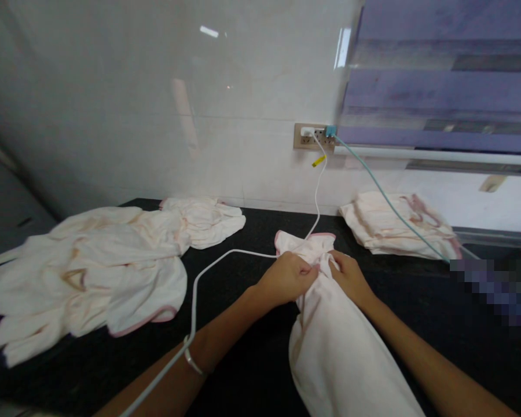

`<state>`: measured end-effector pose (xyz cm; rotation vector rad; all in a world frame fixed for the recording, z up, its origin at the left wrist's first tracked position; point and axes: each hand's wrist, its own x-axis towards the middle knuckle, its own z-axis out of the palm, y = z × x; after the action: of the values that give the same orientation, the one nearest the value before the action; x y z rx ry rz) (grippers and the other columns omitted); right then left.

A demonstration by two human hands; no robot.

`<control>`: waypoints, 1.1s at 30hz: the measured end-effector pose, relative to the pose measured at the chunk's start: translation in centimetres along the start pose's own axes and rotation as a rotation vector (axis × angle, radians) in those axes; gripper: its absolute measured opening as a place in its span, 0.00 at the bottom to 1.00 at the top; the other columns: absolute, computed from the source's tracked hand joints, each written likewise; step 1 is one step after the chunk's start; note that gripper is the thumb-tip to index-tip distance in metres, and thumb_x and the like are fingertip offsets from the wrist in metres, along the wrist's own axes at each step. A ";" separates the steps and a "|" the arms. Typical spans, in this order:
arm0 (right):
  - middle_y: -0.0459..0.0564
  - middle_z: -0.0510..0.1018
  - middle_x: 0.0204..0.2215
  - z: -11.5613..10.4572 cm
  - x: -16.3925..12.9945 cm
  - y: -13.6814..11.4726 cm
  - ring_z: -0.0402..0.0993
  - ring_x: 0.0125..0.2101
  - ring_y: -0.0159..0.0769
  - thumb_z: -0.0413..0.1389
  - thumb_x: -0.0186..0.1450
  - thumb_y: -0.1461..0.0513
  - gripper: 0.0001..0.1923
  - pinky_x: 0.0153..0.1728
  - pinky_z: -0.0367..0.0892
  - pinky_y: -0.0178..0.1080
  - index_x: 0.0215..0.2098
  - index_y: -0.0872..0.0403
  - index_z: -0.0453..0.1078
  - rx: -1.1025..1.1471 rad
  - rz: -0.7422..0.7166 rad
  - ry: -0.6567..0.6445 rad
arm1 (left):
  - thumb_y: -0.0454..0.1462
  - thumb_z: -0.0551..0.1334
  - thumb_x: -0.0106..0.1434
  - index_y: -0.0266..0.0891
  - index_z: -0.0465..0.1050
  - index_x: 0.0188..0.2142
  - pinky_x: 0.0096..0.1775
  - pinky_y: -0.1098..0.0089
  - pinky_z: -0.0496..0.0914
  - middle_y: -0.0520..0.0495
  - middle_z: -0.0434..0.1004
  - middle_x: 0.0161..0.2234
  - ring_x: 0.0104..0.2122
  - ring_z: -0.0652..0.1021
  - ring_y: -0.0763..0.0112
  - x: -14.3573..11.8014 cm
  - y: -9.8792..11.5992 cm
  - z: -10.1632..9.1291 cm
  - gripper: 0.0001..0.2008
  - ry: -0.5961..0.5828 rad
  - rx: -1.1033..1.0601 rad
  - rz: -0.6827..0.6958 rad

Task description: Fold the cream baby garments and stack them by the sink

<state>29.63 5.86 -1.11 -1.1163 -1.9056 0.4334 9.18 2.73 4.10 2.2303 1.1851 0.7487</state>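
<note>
A pale pink garment [338, 347] with darker pink trim lies on the black countertop [243, 359] and hangs over its near edge. My left hand [284, 278] grips a bunched fold near the garment's top. My right hand [349, 275] pinches the same bunched cloth from the other side, close to the left hand. A thin bangle circles my left wrist.
A loose heap of similar pale garments [91, 266] covers the left of the counter. A folded stack [399, 226] sits at the back right. A white cable [200, 289] and a teal cable [386, 200] run from a wall socket [315, 137] across the counter.
</note>
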 end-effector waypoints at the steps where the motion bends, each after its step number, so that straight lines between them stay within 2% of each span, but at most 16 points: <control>1: 0.46 0.73 0.24 -0.1 -0.1 -0.3 0.68 0.28 0.35 0.48 0.68 0.57 0.16 0.30 0.60 0.35 0.26 0.54 0.68 0.000 0.017 0.013 | 0.46 0.54 0.69 0.39 0.50 0.14 0.23 0.68 0.45 0.55 0.50 0.13 0.17 0.55 0.78 0.1 -0.1 -0.1 0.29 0.016 -0.004 -0.020; 6: 0.42 0.66 0.18 -0.3 -0.5 -1.7 0.61 0.22 0.30 0.49 0.66 0.59 0.16 0.26 0.52 0.34 0.20 0.54 0.62 0.010 0.052 0.049 | 0.46 0.55 0.69 0.40 0.50 0.14 0.24 0.68 0.46 0.55 0.50 0.14 0.17 0.55 0.77 0.3 -0.5 -0.5 0.28 0.022 0.023 -0.081; 9: 0.42 0.64 0.17 -0.3 -0.6 -2.0 0.61 0.22 0.30 0.49 0.65 0.60 0.16 0.25 0.51 0.34 0.19 0.53 0.59 0.023 0.056 0.021 | 0.46 0.54 0.70 0.40 0.53 0.15 0.25 0.67 0.47 0.55 0.52 0.15 0.19 0.57 0.76 0.3 -0.6 -0.4 0.27 -0.014 0.128 -0.040; 11: 0.42 0.64 0.18 -0.4 -0.6 -2.0 0.61 0.22 0.30 0.48 0.65 0.60 0.16 0.25 0.51 0.34 0.19 0.53 0.59 0.036 0.049 0.001 | 0.45 0.54 0.70 0.39 0.57 0.18 0.27 0.68 0.51 0.54 0.58 0.17 0.21 0.61 0.74 0.3 -0.7 -0.2 0.25 -0.023 0.192 0.010; 15: 0.43 0.64 0.18 -0.4 -0.5 -1.9 0.61 0.23 0.31 0.47 0.64 0.60 0.16 0.26 0.52 0.34 0.18 0.53 0.59 0.080 0.028 -0.025 | 0.42 0.53 0.71 0.39 0.68 0.30 0.35 0.70 0.63 0.48 0.75 0.31 0.32 0.72 0.69 0.5 -1.3 0.4 0.15 -0.022 0.199 0.091; 18: 0.43 0.64 0.17 -0.4 -0.4 -1.9 0.60 0.22 0.31 0.47 0.64 0.61 0.16 0.25 0.52 0.34 0.18 0.53 0.58 0.101 0.031 -0.025 | 0.42 0.53 0.71 0.38 0.72 0.41 0.46 0.67 0.69 0.43 0.77 0.43 0.43 0.76 0.64 0.6 -1.6 0.6 0.12 -0.022 0.164 0.121; 21: 0.43 0.66 0.18 -0.3 -0.5 -1.8 0.62 0.22 0.31 0.46 0.65 0.61 0.16 0.26 0.53 0.35 0.19 0.53 0.59 0.094 0.022 -0.017 | 0.42 0.50 0.73 0.37 0.72 0.49 0.57 0.64 0.67 0.40 0.77 0.51 0.52 0.75 0.61 0.5 -1.9 0.6 0.16 -0.065 0.197 0.160; 24: 0.43 0.67 0.19 -0.2 -0.5 -1.7 0.64 0.24 0.32 0.47 0.67 0.60 0.16 0.28 0.55 0.35 0.21 0.52 0.60 0.047 0.010 0.019 | 0.43 0.49 0.73 0.39 0.69 0.59 0.63 0.60 0.63 0.41 0.72 0.60 0.60 0.72 0.60 0.0 -2.2 0.5 0.21 -0.106 0.300 0.154; 28: 0.45 0.72 0.26 -0.3 -0.4 -1.5 0.68 0.29 0.35 0.49 0.68 0.58 0.11 0.33 0.61 0.37 0.29 0.52 0.66 -0.014 0.002 0.129 | 0.52 0.48 0.73 0.44 0.62 0.67 0.65 0.48 0.59 0.41 0.60 0.70 0.68 0.62 0.52 -0.6 -2.8 0.2 0.28 -0.117 0.437 -0.013; 31: 0.49 0.74 0.33 -0.6 -0.1 -1.0 0.70 0.35 0.39 0.49 0.68 0.57 0.09 0.39 0.64 0.39 0.36 0.52 0.69 -0.052 -0.004 0.242 | 0.59 0.43 0.72 0.45 0.57 0.70 0.65 0.35 0.50 0.36 0.54 0.72 0.72 0.54 0.44 -0.6 -3.3 0.0 0.35 -0.134 0.503 -0.175; 33: 0.50 0.73 0.33 -0.9 0.1 -0.5 0.70 0.36 0.40 0.49 0.68 0.56 0.10 0.39 0.64 0.41 0.36 0.52 0.69 -0.092 0.009 0.312 | 0.61 0.42 0.71 0.44 0.55 0.72 0.64 0.31 0.45 0.31 0.50 0.72 0.72 0.50 0.41 -0.4 -3.7 -0.4 0.39 -0.141 0.540 -0.285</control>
<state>30.08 5.60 -0.20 -1.1782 -1.6594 0.1651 6.59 4.30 1.89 2.3917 1.7394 0.1610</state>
